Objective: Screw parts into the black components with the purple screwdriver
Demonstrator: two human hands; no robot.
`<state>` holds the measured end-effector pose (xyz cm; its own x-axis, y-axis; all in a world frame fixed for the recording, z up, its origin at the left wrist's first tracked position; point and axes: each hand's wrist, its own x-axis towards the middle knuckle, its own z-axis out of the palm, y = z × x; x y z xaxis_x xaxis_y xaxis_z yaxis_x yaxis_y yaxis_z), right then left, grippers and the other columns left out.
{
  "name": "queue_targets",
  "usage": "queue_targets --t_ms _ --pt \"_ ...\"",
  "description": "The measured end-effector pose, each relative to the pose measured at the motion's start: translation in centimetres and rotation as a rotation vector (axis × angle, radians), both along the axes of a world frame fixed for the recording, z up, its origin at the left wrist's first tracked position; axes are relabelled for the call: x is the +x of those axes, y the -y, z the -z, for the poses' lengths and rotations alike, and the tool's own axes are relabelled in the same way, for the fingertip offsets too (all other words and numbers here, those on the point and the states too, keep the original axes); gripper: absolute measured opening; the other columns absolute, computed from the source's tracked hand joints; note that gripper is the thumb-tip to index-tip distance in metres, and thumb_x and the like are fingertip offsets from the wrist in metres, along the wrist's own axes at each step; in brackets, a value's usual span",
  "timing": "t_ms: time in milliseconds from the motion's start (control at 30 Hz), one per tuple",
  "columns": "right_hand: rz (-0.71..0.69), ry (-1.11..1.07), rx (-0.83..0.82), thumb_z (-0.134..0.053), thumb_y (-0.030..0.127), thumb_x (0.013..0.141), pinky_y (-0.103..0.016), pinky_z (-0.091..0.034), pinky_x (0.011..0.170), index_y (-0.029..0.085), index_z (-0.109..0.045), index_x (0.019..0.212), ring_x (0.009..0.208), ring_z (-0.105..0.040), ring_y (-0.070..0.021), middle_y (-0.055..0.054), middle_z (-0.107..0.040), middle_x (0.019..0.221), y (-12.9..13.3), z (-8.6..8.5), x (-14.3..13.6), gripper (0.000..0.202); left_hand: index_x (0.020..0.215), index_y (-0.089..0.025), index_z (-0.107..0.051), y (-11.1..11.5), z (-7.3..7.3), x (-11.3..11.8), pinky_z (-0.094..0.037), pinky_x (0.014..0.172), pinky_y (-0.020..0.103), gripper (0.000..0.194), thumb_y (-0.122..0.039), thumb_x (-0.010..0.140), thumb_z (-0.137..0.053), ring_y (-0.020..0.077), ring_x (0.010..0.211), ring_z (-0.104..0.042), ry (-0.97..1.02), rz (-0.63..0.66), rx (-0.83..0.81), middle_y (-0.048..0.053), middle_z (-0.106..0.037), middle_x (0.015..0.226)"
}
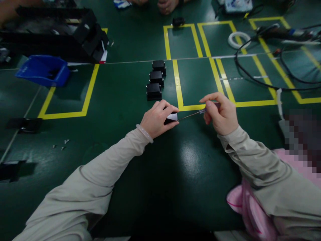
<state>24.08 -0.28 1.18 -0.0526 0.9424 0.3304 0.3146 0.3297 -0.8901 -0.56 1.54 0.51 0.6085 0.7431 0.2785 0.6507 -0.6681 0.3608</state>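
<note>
My left hand grips a small black block with a pale face turned to the right, its fingers over the top and thumb in front. My right hand holds a thin screwdriver by its clear handle, fingers closed round it. The shaft points left, and its tip meets the lower right edge of the block. Just beyond my left hand, three black blocks with small shiny screws at their sides stand in a row on the green table.
A blue bin and a long black rack stand at the left. Small screws lie front left. Black cable and a white tape ring are at the right, pink cloth near my right sleeve. Another person's hand shows behind.
</note>
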Motion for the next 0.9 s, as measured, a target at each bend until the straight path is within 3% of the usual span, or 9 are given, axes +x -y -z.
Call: queue_targets --t_ms 100,333,567,733,900 --pt "-0.015 -0.023 0.009 -0.057 0.054 0.098 -0.028 -0.036 0.038 0.024 -0.061 0.101 0.036 -0.049 -0.0112 0.008 -0.051 0.047 0.09 0.01 -0.10 0.030 0.119 -0.020 -0.063 -0.05 0.11 -0.09 -0.053 0.082 0.037 0.033 -0.032 0.089 -0.072 0.0232 0.101 -0.058 0.010 0.007 0.003 0.008 -0.061 0.113" --pt "-0.019 -0.009 -0.035 -0.060 0.056 0.096 -0.027 -0.030 0.033 0.025 -0.060 0.083 0.031 -0.046 -0.0107 0.009 -0.041 0.041 -0.04 -0.13 0.00 0.033 0.119 -0.020 -0.062 -0.09 0.14 -0.21 -0.053 0.083 0.038 0.033 -0.033 0.090 -0.072 0.0236 0.102 -0.058 0.014 0.006 -0.014 0.008 -0.061 0.114" --pt "-0.051 -0.041 -0.032 -0.061 0.054 0.096 -0.028 -0.037 0.039 0.025 -0.062 0.097 0.037 -0.050 -0.0117 0.007 -0.053 0.048 -0.16 -0.06 -0.01 0.029 0.120 -0.020 -0.063 -0.05 0.22 -0.19 -0.053 0.087 0.039 0.033 -0.034 0.090 -0.071 0.0241 0.105 -0.058 0.010 -0.001 -0.014 0.008 -0.061 0.114" --pt "-0.039 -0.035 -0.037 -0.060 0.054 0.096 -0.028 -0.032 0.034 0.024 -0.062 0.090 0.032 -0.045 -0.0103 0.010 -0.041 0.043 -0.10 0.01 0.06 0.030 0.120 -0.020 -0.063 -0.06 0.28 -0.19 -0.053 0.086 0.038 0.034 -0.034 0.090 -0.071 0.0241 0.104 -0.058 0.015 0.002 -0.003 0.008 -0.061 0.114" --pt "-0.068 -0.073 -0.050 -0.062 0.053 0.095 -0.030 -0.036 0.038 0.027 -0.061 0.110 0.037 -0.049 -0.0121 0.008 -0.050 0.049 0.02 0.00 -0.01 0.030 0.119 -0.020 -0.063 -0.13 0.23 -0.21 -0.053 0.086 0.039 0.034 -0.034 0.090 -0.072 0.0248 0.104 -0.059 0.012 0.005 -0.003 0.009 -0.062 0.114"
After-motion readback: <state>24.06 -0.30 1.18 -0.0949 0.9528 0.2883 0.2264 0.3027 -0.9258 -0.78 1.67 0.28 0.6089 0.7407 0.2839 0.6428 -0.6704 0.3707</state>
